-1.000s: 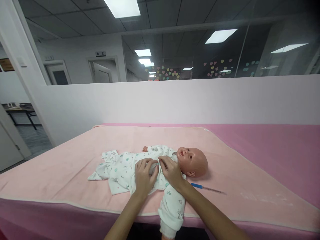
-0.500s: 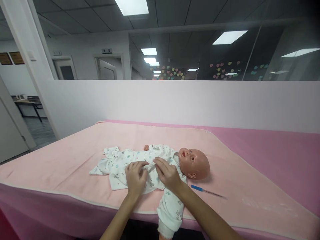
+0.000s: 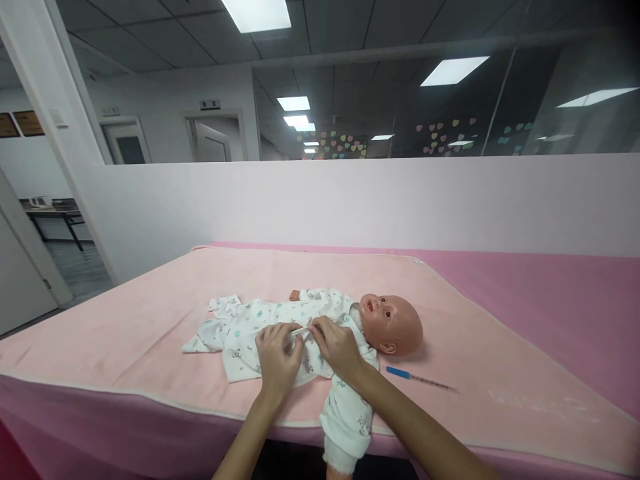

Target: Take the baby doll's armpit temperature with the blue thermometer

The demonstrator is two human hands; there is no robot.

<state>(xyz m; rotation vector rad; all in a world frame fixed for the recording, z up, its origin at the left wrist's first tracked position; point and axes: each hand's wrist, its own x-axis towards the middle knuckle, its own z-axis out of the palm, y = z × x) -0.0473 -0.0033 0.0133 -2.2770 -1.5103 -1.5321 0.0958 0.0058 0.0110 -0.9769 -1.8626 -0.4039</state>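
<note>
A baby doll [image 3: 393,325] lies on its back, head to the right, in a white printed baby outfit [image 3: 270,311]. On the doll's chest my left hand [image 3: 278,353] has its fingers bent, closed on the outfit's edge. Close beside it, my right hand [image 3: 336,343] pinches the same edge between thumb and fingers. A thin white strip of cloth shows between the two hands; whether it is a hem or a tie I cannot tell. The doll's near sleeve [image 3: 346,417] hangs over the table's front edge, below my right forearm.
A thin stick with a blue end [image 3: 399,372] lies right of the doll's shoulder. Under everything is a peach-coloured mat [image 3: 150,293] over a pink cover [image 3: 540,287]. A white half wall [image 3: 350,203] with glass above stands behind the table.
The view has shifted slightly. Both hands stay on the outfit's front edge, and the right fingertips have drawn closer together on the cloth. The doll lies as before.
</note>
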